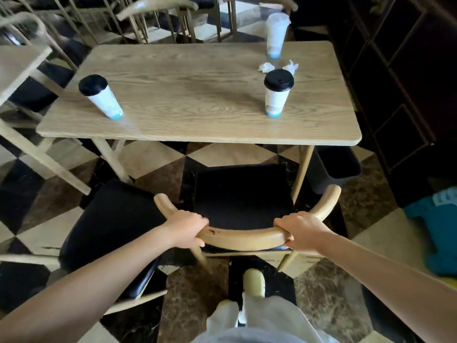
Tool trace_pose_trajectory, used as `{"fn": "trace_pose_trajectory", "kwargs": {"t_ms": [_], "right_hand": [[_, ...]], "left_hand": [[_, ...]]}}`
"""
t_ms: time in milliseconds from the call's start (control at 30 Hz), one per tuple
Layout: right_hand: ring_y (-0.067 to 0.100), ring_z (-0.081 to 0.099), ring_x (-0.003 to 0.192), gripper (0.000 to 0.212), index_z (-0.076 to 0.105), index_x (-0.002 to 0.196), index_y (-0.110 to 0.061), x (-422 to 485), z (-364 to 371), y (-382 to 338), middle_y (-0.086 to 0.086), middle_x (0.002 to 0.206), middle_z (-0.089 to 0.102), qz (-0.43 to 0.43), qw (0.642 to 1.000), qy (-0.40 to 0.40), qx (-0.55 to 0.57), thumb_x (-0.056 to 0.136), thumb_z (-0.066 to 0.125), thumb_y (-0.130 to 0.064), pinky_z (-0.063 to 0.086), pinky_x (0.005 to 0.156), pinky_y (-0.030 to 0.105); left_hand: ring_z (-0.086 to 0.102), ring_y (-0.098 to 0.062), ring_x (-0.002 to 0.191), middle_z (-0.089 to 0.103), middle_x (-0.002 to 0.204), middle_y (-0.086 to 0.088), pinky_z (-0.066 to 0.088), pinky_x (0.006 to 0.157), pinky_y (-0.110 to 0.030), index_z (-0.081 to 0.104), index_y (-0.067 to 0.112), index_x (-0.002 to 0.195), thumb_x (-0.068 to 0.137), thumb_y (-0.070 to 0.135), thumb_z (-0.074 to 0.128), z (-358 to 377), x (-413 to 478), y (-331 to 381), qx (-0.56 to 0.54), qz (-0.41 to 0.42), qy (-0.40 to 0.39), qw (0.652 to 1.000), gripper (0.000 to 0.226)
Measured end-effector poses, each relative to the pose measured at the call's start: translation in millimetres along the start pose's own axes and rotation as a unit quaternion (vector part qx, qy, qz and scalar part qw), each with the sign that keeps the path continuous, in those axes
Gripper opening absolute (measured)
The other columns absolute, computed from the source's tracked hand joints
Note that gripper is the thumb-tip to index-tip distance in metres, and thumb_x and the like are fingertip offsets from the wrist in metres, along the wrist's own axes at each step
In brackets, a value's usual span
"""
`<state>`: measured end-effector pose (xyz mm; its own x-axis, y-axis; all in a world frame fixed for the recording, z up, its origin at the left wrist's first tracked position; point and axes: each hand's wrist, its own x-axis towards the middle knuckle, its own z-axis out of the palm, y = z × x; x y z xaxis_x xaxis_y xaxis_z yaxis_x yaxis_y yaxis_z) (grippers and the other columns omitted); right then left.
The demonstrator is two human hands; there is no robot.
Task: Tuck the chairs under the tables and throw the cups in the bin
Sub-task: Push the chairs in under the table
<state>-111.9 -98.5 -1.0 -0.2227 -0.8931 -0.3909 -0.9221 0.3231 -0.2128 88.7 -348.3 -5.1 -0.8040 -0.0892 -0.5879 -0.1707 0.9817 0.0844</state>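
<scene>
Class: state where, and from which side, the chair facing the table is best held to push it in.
The curved top rail, from behind, one hand each side of centre, as left hand and right hand grip now: the seat front faces the table.

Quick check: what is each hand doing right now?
Left hand: grips the chair backrest left of centre.
Right hand: grips the same backrest right of centre.

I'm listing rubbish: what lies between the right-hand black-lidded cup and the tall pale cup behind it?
Two crumpled white tissues lie on the table between the black-lidded cup and the tall pale cup, in the head view.
</scene>
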Motion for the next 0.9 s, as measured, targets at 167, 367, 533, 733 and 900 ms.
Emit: {"fn": "trace_pose_trajectory", "kwargs": {"t_ms": [167,367,533,733,900], "right_hand": [[0.016,0.056,0.099,0.026,0.05,0.112,-0.027,-15.0,28.7,-13.3,-0.006,0.1,0.061,0.002,1.0,0.013,-0.018,0.087,0.056,-0.03,0.039,0.086,0.025],[0.014,0.055,0.102,0.031,0.051,0.117,-0.027,-20.5,47.4,-14.5,-0.007,0.104,0.062,0.017,0.999,0.023,-0.035,0.087,0.057,-0.032,0.039,0.091,0.023],[0.016,0.055,0.105,0.033,0.05,0.119,-0.026,-5.3,46.7,-3.3,-0.005,0.107,0.062,0.039,0.998,0.017,-0.055,0.087,0.057,-0.032,0.041,0.095,0.028],[0.017,0.056,0.103,0.034,0.049,0.12,-0.028,20.1,34.2,23.9,-0.005,0.106,0.062,0.047,0.997,0.037,-0.054,0.087,0.059,-0.034,0.039,0.094,0.028],[0.016,0.057,0.1,0.031,0.051,0.116,-0.029,40.4,22.3,54.5,-0.007,0.102,0.062,0.049,0.997,0.045,-0.044,0.086,0.061,-0.033,0.039,0.091,0.028]], "left_hand": [[0.061,-0.025,0.1,0.064,0.108,-0.003,0.044,0.086,-0.039,0.053,0.018,0.113,0.086,0.045,0.057,26.1,-10.8,13.6,0.031,0.008,0.035,0.999,0.039],[0.058,-0.027,0.106,0.062,0.112,-0.006,0.039,0.094,-0.041,0.051,0.015,0.115,0.089,0.042,0.057,34.6,-6.0,21.9,0.036,0.013,0.026,0.999,0.039],[0.058,-0.027,0.105,0.062,0.114,-0.006,0.039,0.097,-0.041,0.05,0.014,0.118,0.089,0.039,0.057,19.1,14.8,16.1,0.04,0.015,0.023,0.999,0.039],[0.059,-0.028,0.102,0.062,0.111,-0.007,0.041,0.092,-0.04,0.051,0.012,0.115,0.089,0.039,0.058,-5.6,46.3,4.7,0.052,0.013,0.028,0.998,0.038],[0.059,-0.027,0.105,0.062,0.114,-0.007,0.042,0.091,-0.038,0.052,0.013,0.118,0.09,0.037,0.058,-21.5,76.1,-1.7,0.053,0.009,0.054,0.997,0.038]]}}
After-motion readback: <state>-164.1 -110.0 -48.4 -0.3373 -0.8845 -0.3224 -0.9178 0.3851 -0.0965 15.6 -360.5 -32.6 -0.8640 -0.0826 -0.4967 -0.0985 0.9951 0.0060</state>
